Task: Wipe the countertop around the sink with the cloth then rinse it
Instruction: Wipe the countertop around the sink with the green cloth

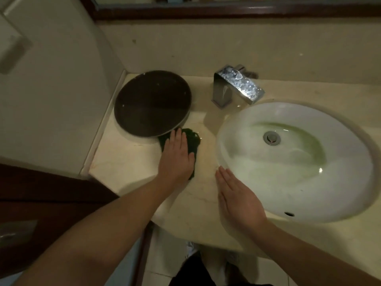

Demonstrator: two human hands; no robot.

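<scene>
A dark green cloth [193,141] lies flat on the beige countertop [123,159], left of the white oval sink [247,124]. My left hand [176,157] presses flat on the cloth, fingers pointing away from me and close to the dark plate's edge. My right hand [239,197] rests flat with fingers together on the counter at the sink's near left rim, holding nothing. The sink bowl shows a greenish stain around the metal drain [271,137].
A round dark plate [152,103] sits at the counter's back left, touching the cloth's far end. A chrome faucet [237,85] stands behind the sink. A wall [51,89] bounds the counter on the left; the counter's front edge curves near my arms.
</scene>
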